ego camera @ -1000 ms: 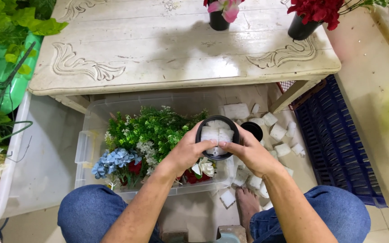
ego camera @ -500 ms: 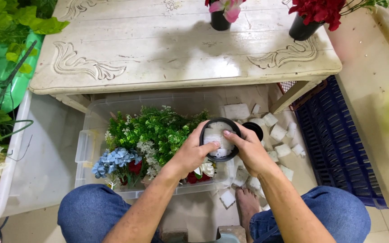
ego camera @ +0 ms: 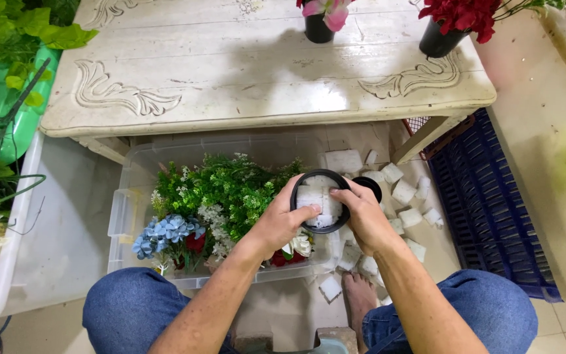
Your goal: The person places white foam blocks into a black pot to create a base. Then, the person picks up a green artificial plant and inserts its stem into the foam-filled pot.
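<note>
Both hands grip a black pot holding white foam blocks.

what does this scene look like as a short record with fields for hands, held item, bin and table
left hand: left hand grips the rim of the black pot
right hand: right hand holds the pot's other side
pot contents: white foam blocks
bin: clear plastic bin with artificial flowers
table: carved white table with two potted flowers

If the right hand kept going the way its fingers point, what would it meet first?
Probably the white foam blocks inside the black pot that both hands hold; the right hand points left over the rim. Depth is unclear.
</note>
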